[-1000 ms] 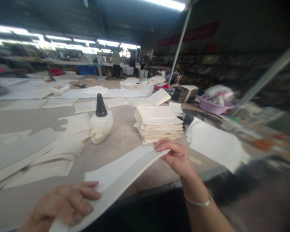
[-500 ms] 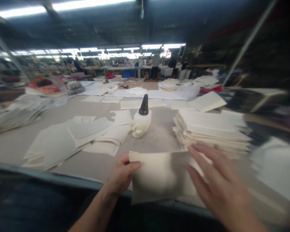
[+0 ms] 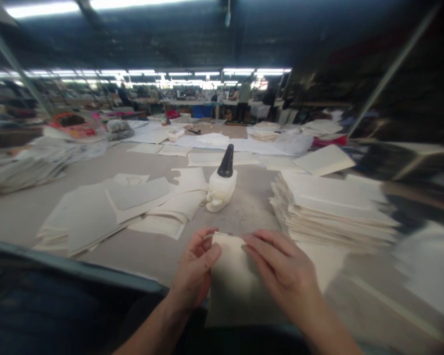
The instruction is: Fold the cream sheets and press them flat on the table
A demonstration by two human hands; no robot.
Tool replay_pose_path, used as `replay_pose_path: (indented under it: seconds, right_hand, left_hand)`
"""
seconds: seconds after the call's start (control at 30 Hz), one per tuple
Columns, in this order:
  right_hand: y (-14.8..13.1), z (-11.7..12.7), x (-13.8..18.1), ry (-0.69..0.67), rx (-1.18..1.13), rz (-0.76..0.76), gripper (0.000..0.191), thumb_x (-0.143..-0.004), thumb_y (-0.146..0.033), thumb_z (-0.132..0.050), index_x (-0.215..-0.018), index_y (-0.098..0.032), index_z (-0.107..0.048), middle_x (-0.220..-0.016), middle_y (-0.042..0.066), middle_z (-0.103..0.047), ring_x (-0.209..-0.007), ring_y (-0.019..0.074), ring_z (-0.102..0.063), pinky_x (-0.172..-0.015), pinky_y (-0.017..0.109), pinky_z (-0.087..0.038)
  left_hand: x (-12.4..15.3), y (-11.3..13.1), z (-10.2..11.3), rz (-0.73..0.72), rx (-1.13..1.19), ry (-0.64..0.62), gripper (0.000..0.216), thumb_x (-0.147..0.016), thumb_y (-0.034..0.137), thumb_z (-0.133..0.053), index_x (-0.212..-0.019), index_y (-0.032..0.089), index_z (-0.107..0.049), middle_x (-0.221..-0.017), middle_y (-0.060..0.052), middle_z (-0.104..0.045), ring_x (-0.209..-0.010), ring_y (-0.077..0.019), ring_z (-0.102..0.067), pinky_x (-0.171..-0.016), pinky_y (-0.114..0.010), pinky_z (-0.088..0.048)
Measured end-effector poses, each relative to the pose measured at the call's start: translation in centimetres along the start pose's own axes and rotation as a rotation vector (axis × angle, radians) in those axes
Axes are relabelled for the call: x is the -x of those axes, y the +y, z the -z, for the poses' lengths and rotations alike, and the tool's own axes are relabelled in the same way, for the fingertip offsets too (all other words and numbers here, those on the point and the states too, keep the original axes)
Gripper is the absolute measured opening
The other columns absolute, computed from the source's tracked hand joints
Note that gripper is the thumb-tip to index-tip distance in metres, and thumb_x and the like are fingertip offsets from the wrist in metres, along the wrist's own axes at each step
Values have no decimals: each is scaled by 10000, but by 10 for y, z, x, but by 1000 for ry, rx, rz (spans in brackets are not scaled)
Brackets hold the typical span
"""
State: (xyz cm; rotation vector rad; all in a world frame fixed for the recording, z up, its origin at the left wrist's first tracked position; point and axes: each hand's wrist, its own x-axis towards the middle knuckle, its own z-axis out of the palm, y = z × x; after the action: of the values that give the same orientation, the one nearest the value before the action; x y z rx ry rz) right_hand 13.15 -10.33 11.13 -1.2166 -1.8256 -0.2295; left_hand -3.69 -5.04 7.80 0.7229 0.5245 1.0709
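A cream folded sheet (image 3: pixel 237 291) lies at the near edge of the grey table (image 3: pixel 29 217). My left hand (image 3: pixel 197 268) pinches the sheet's upper left corner between thumb and fingers. My right hand (image 3: pixel 284 273) lies on top of the sheet, fingers pressed flat near its top edge. Just right of my hands stands a tall stack of cream sheets (image 3: pixel 333 207). A white glue bottle with a black nozzle (image 3: pixel 222 186) stands beyond my hands.
Loose cream sheets (image 3: pixel 107 207) are spread on the left of the table. More paper piles (image 3: pixel 29 162) lie at the far left. A slanted metal pole (image 3: pixel 392 69) rises at the right. People stand at distant tables (image 3: pixel 244 101).
The view swung left from the long sheet. The sheet in my hands has been folded narrower. My right hand came down onto it and my left hand closed on its corner.
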Motion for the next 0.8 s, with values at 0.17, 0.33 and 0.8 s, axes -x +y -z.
replay_pose_path:
  seconds: [0.17, 0.33, 0.8]
  right_hand:
    - [3, -2, 1, -29, -37, 1, 270, -890, -95, -549, -1098, -225, -663, -1018, 72, -624, -878, 210, -599, -725, 346, -520]
    - [6, -3, 6, 23, -10, 30, 306, -874, -63, -554, -1114, -219, -661, -1061, 76, -621, -928, 217, -594, -783, 370, -517]
    - [5, -3, 11, 65, -17, -4, 175, -869, -77, -561, -910, -217, -658, -874, 25, -594, -807, 173, -580, -1050, 522, -368]
  left_hand:
    - [3, -8, -2, -17, -89, 116, 257, -701, 329, -783, -851, 158, -663, -776, -43, -665, -703, -170, -612, -632, -248, -480]
    - [2, -4, -7, -37, 57, 71, 275, -754, 385, -727, -860, 133, -693, -812, -69, -671, -828, -213, -626, -763, -297, -492]
    - [-2, 4, 12, 210, -7, -255, 256, -773, 339, -707, -909, 122, -716, -747, -85, -667, -753, -211, -631, -674, -262, -463]
